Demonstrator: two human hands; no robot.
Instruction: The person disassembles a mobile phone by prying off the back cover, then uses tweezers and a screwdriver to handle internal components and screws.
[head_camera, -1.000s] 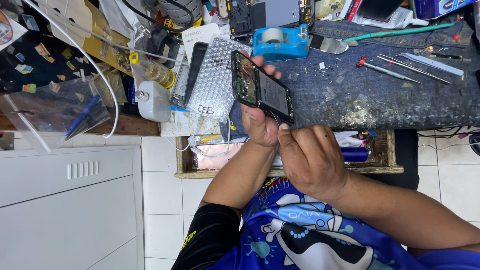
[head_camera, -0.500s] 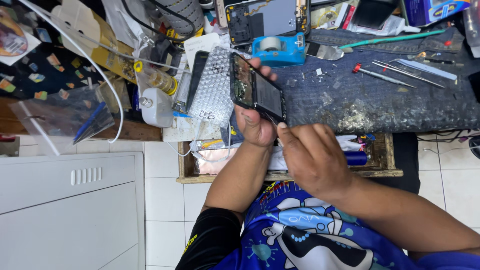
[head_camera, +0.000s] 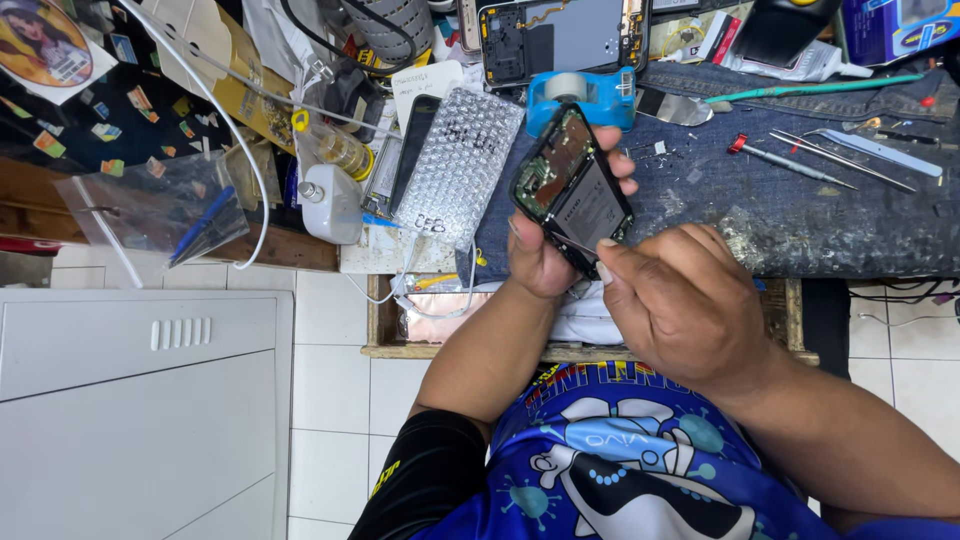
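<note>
A cluttered work surface (head_camera: 800, 215) is covered on its right part by a worn dark denim cloth (head_camera: 700, 190), speckled with pale dust. On the cloth lie a blue tape dispenser (head_camera: 580, 95), a red-handled screwdriver (head_camera: 790, 160), metal tweezers (head_camera: 870, 150) and a long teal-handled tool (head_camera: 830, 88). Near the far edge sits an opened phone frame (head_camera: 560, 38). To the left of the cloth lies a bubble-wrap pouch (head_camera: 460, 165), just beside a dark phone screen (head_camera: 412, 150). Further left are a small white bottle (head_camera: 330, 205), a clear plastic bag holding a blue pen (head_camera: 170, 215), and a white cable (head_camera: 235, 130) curving across the clutter.
</note>
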